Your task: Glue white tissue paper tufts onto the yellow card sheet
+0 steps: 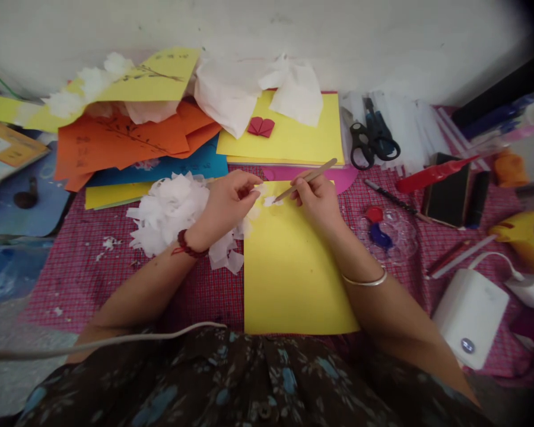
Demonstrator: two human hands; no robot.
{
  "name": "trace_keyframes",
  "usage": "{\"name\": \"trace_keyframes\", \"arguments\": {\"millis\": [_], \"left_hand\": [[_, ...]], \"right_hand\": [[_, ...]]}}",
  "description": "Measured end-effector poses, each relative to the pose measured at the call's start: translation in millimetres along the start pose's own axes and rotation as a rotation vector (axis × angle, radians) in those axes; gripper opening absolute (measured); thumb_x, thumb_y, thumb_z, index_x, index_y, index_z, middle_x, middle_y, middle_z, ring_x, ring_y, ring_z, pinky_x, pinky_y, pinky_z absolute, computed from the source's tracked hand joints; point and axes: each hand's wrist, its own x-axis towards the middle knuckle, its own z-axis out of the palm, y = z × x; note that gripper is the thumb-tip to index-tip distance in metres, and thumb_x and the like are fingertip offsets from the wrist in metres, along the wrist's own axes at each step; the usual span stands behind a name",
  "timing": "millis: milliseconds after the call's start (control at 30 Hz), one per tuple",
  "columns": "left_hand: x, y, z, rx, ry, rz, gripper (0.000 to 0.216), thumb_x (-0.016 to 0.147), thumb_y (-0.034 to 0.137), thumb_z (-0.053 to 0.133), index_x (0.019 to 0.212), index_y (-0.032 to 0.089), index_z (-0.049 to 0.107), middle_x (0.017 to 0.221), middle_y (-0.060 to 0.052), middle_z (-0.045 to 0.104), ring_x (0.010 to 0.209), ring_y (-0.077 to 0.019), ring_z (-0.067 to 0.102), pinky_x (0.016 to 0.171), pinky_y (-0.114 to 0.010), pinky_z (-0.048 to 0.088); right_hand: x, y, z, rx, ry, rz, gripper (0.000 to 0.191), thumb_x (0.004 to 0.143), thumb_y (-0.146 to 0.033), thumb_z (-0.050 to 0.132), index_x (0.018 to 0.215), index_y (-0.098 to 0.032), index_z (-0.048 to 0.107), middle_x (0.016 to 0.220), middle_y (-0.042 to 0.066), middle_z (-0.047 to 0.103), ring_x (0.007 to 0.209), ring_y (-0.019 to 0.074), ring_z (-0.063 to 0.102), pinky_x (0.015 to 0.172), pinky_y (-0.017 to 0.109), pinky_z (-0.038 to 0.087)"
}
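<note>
My right hand point(315, 196) grips a flat wooden stick point(314, 172), slanted down to the left. Its lower tip meets a small white patch point(271, 201) near the top of a yellow paper sheet point(300, 273). At the sheet's upper left edge, my left hand point(231, 198) is closed in a pinch, with a pale bit of tissue paper point(261, 190) at its fingertips. Beside and partly behind that hand is a heap of white tissue paper pieces point(173, 204), some of them strips lying under my wrist.
Behind lie more yellow sheets point(293, 142) with a red folded paper point(261, 127), and orange papers point(129, 139). To the right are scissors point(365, 145), a paint palette point(391, 237), a black pencil point(394, 200), a yellow glue gun point(523, 237) and a white box point(469, 314).
</note>
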Motion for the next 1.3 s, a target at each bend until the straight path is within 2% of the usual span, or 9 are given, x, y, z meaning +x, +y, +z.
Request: {"name": "trace_keyframes", "arguments": {"millis": [67,167,267,433,667,900,1100,1300], "left_hand": [[-4.6,-5.2,10.0,0.111,0.022,0.129,0.014,0.086,0.014,0.058,0.098,0.018,0.064,0.086,-0.002,0.066,0.076,-0.0136,0.059,0.073,-0.028,0.049],[-9.7,-12.4,20.0,0.275,-0.072,0.366,0.013,0.094,0.015,0.05,0.089,0.017,0.062,0.088,-0.005,0.065,0.086,-0.0171,0.06,0.08,-0.031,0.05],[-10.0,-17.6,24.5,0.349,-0.13,0.473,0.022,0.098,0.017,0.044,0.086,0.016,0.062,0.089,-0.007,0.065,0.09,-0.0189,0.06,0.083,-0.033,0.05],[-5.5,-22.0,30.1,0.389,-0.124,0.481,0.023,0.098,0.017,0.044,0.086,0.015,0.063,0.087,-0.007,0.065,0.088,-0.0188,0.059,0.084,-0.033,0.05],[-7.4,-25.2,35.0,0.375,-0.202,0.501,0.025,0.099,0.018,0.044,0.086,0.014,0.065,0.09,-0.008,0.066,0.091,-0.0186,0.06,0.083,-0.032,0.05],[-10.6,-25.9,33.5,0.34,-0.232,0.496,0.025,0.1,0.02,0.044,0.091,0.014,0.067,0.093,-0.009,0.068,0.093,-0.0194,0.061,0.085,-0.034,0.051],[-10.9,-23.1,35.3,0.348,-0.242,0.503,0.025,0.099,0.019,0.044,0.088,0.013,0.066,0.093,-0.009,0.067,0.092,-0.0193,0.06,0.085,-0.033,0.05],[-11.1,-22.1,36.8,0.365,-0.27,0.493,0.023,0.098,0.017,0.047,0.088,0.013,0.066,0.092,-0.009,0.067,0.091,-0.0197,0.061,0.083,-0.033,0.051]], "right_hand": [[0.3,0.7,0.0,-0.001,-0.001,-0.006,0.023,0.09,-0.041,0.057,0.085,-0.019,0.06,0.061,-0.003,0.059,0.047,0.0093,0.051,0.048,0.024,0.039],[0.6,0.0,0.0,-0.012,0.004,-0.01,0.023,0.09,-0.041,0.058,0.084,-0.019,0.059,0.06,-0.003,0.058,0.047,0.009,0.051,0.049,0.024,0.04],[0.5,-2.6,0.1,-0.016,0.008,-0.002,0.023,0.09,-0.041,0.058,0.083,-0.02,0.059,0.06,-0.003,0.058,0.047,0.0091,0.05,0.048,0.024,0.039],[0.5,-4.2,0.3,-0.017,0.006,0.005,0.022,0.09,-0.04,0.058,0.084,-0.019,0.059,0.06,-0.003,0.058,0.048,0.0098,0.05,0.049,0.025,0.04],[1.2,-7.6,-0.9,-0.005,0.015,-0.001,0.022,0.09,-0.039,0.059,0.081,-0.019,0.059,0.059,-0.003,0.058,0.046,0.0091,0.05,0.047,0.024,0.039],[-1.2,-14.6,-6.9,0.035,0.124,-0.098,0.029,0.093,-0.048,0.053,0.083,-0.021,0.057,0.06,-0.004,0.056,0.049,0.0096,0.051,0.048,0.023,0.041],[-8.2,-14.5,-3.3,-0.101,0.019,-0.108,0.029,0.092,-0.049,0.054,0.087,-0.021,0.06,0.063,-0.001,0.057,0.055,0.0126,0.053,0.052,0.026,0.041],[-10.2,-18.3,-2.1,-0.23,-0.029,-0.128,0.025,0.091,-0.046,0.054,0.086,-0.022,0.061,0.065,0.0,0.06,0.059,0.0151,0.054,0.056,0.028,0.039]]}}
